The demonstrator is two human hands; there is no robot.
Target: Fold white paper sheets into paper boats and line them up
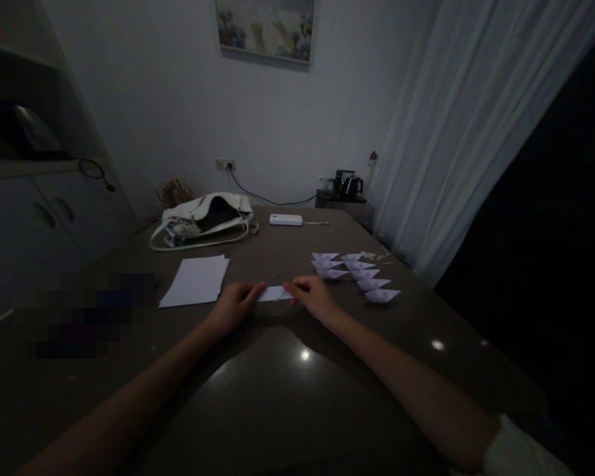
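A small folded strip of white paper [274,293] lies on the dark table [287,390] between my two hands. My left hand [234,304] rests at its left end, fingers curled and pressing on the paper. At the right end, my right hand [311,295] pinches the paper with bent fingers. A stack of white paper sheets [195,280] lies just left of my left hand. Several folded white paper boats [357,272] sit in two rows right of my right hand.
A white handbag [203,219] lies at the far left of the table, with a white power bank [286,219] and its cable beside it. A kettle set [346,185] stands on a low side table by the white curtain [456,145]. Cupboards line the left wall.
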